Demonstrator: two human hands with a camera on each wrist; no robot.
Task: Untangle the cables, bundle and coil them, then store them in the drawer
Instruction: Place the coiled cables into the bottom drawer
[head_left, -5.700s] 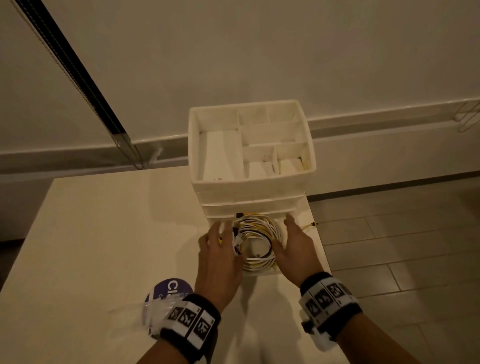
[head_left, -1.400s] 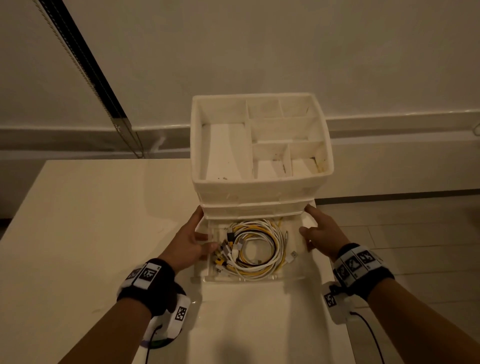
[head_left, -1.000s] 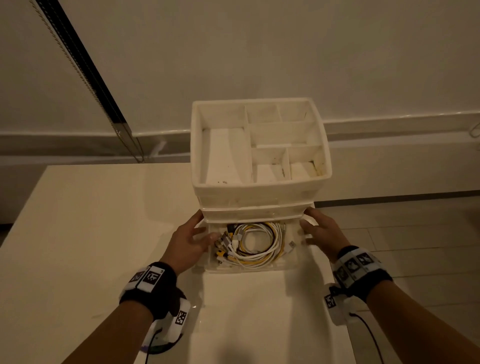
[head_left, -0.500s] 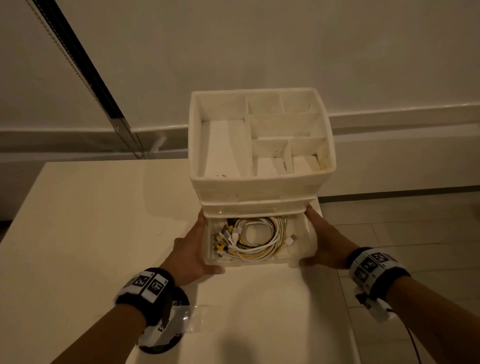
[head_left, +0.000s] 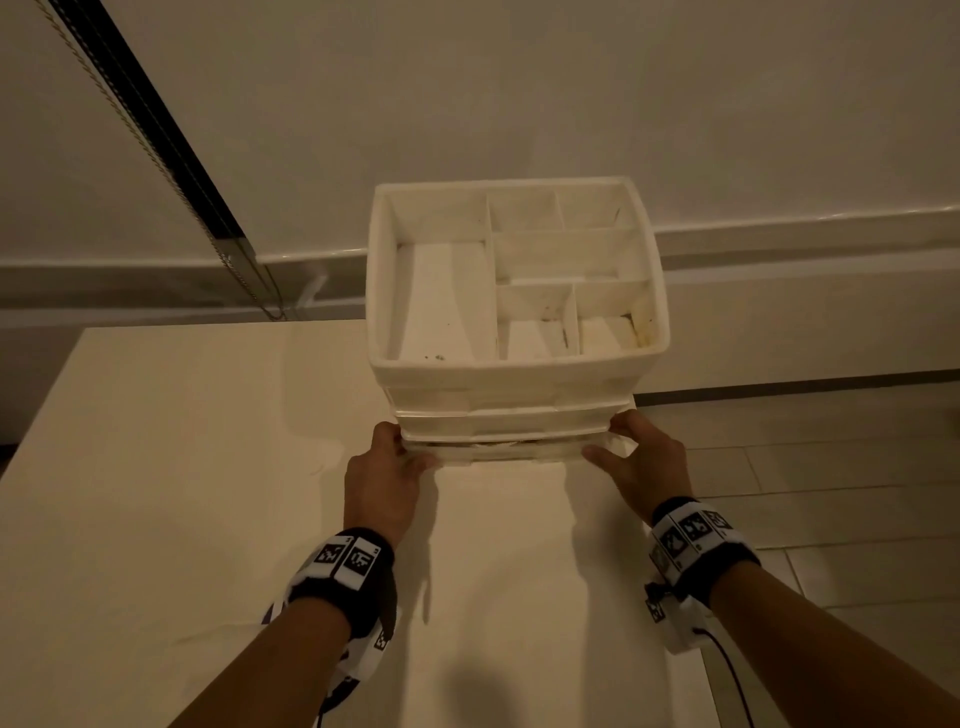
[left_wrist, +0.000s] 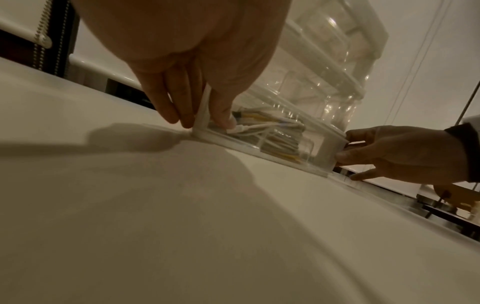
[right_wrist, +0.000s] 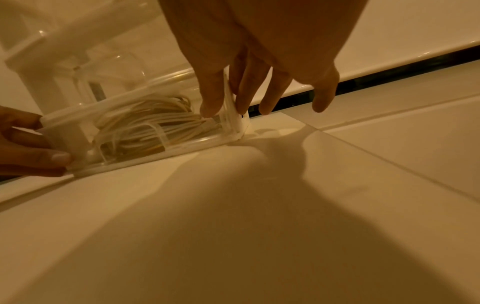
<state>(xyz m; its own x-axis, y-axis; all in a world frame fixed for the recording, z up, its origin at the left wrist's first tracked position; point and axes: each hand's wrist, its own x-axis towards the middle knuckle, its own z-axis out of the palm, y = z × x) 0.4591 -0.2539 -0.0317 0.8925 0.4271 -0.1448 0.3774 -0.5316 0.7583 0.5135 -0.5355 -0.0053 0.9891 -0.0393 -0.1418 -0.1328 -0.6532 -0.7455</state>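
Dim room, pale desk (head_left: 218, 467). Drawer (head_left: 498, 451) nearly home, cables (right_wrist: 145, 125) coiled inside. Left hand (head_left: 382, 483) and right hand (head_left: 644, 467) pinch its front corners; both sides should be pushed evenly (jamming likely if skewed).

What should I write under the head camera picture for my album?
Two hands, left hand and right hand, hold the bottom drawer nearly shut in the organizer on a table.

Left hand (head_left: 382, 480), right hand (head_left: 647, 465) pinching.
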